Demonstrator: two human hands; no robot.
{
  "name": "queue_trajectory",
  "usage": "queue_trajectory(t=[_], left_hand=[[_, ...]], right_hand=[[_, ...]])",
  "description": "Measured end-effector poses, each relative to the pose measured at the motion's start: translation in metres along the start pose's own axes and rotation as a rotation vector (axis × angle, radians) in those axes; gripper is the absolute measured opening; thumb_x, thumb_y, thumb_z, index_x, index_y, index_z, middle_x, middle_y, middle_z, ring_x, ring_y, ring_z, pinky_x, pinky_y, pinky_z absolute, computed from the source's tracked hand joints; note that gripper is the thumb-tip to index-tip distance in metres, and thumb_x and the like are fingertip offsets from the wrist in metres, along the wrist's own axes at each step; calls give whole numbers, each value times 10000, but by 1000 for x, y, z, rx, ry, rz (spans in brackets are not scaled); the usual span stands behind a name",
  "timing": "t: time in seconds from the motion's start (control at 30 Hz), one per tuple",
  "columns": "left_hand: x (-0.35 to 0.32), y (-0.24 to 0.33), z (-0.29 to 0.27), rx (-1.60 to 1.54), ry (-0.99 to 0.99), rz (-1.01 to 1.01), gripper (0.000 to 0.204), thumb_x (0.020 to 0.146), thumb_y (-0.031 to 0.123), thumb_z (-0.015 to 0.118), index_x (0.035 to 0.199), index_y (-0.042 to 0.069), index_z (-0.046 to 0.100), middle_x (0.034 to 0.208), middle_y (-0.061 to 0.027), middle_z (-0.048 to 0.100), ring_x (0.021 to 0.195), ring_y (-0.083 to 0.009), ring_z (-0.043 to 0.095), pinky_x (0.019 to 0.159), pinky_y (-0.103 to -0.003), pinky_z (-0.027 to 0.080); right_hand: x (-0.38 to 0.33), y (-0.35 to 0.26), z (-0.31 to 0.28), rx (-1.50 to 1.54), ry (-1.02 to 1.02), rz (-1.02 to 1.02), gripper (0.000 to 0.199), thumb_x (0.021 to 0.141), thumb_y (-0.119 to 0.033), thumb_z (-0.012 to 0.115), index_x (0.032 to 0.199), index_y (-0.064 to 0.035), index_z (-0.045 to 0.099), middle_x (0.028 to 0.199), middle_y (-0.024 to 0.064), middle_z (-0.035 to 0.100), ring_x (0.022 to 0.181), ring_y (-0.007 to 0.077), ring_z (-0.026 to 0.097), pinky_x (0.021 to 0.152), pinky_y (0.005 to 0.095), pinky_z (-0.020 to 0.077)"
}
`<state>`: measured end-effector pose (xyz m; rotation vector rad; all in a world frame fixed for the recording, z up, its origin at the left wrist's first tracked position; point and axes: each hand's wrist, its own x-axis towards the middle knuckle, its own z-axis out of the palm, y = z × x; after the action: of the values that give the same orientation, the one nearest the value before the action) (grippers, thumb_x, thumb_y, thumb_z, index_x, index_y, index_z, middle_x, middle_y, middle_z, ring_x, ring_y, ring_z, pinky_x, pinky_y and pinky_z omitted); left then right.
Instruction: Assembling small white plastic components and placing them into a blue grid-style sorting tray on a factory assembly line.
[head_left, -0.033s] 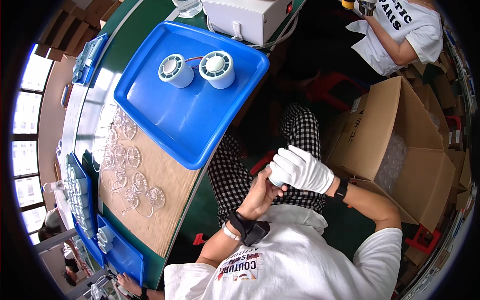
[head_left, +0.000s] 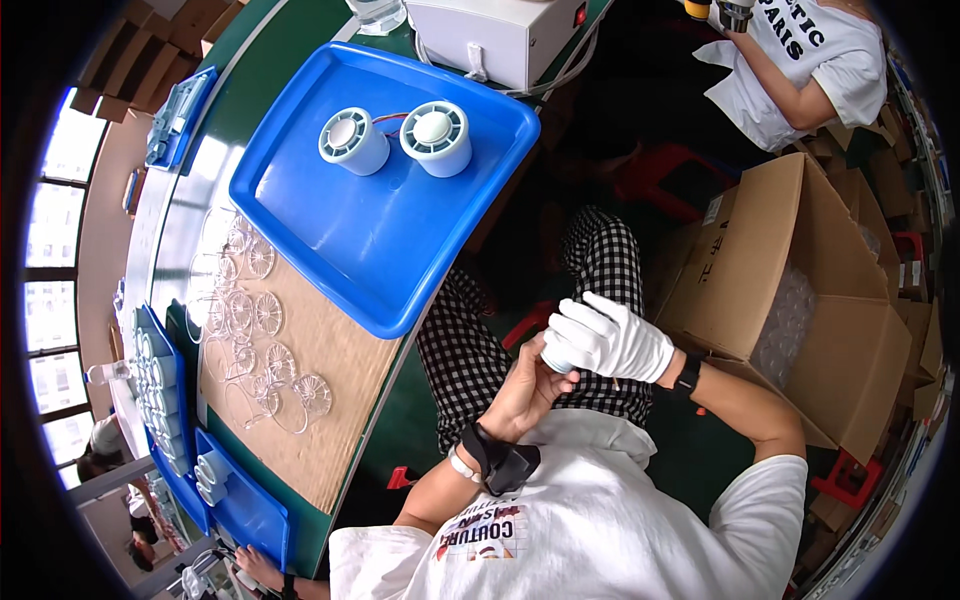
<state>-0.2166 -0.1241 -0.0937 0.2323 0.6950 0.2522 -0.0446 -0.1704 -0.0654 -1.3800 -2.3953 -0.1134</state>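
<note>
Above my lap, my bare left hand [head_left: 520, 396] is closed around a pale blue-white round part [head_left: 557, 360]. My right hand [head_left: 612, 342], in a white glove, covers the part from above with its fingers bent over it, so most of the part is hidden. To the left on the bench, a blue tray [head_left: 330, 255] bears two pale fan-like cylinders, the left one [head_left: 352, 142] and the right one [head_left: 436, 140]. Both have a slotted top around a white round cap, and red wire shows between them.
Several clear plastic spoked rings [head_left: 268, 370] lie on the brown board [head_left: 320, 440] left of me. Further left are blue trays [head_left: 255, 500] with pale cups. A cardboard box [head_left: 735, 270] with clear plastic parts stands open at right. A white device [head_left: 490, 45] sits beyond the tray.
My gloved right hand has shifted slightly to the right and down over the part, and my left hand has moved a little with it. The tray's cylinders are as before.
</note>
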Motion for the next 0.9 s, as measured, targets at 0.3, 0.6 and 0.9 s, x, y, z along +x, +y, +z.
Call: queue_trajectory(t=[0.3,0.6,0.9], left_hand=[[-5,6,11,-61,96,40,433,876,353,473,1084,-27,467,851,-133,572,627,-144,565,578,-235,496],[-44,53,32,1228,-96,454,473,758,247,673,1069,-42,464,917,-145,584,709,-201,605,614,-283,505],[-170,104,-8,1742,1424,1540,437,684,284,707,1031,65,555,1204,-178,448,1141,-347,403,927,-425,357]], right_hand=[[12,25,-52,54,-80,258,438,722,-123,551,1145,-43,469,1092,118,518,1030,276,492,870,399,402],[48,-4,-47,490,-102,184,658,615,-145,693,1203,-23,423,1049,165,533,909,338,520,809,405,417],[-56,193,-45,730,659,435,487,853,-310,472,1228,-2,423,1103,152,529,866,231,542,717,316,482]])
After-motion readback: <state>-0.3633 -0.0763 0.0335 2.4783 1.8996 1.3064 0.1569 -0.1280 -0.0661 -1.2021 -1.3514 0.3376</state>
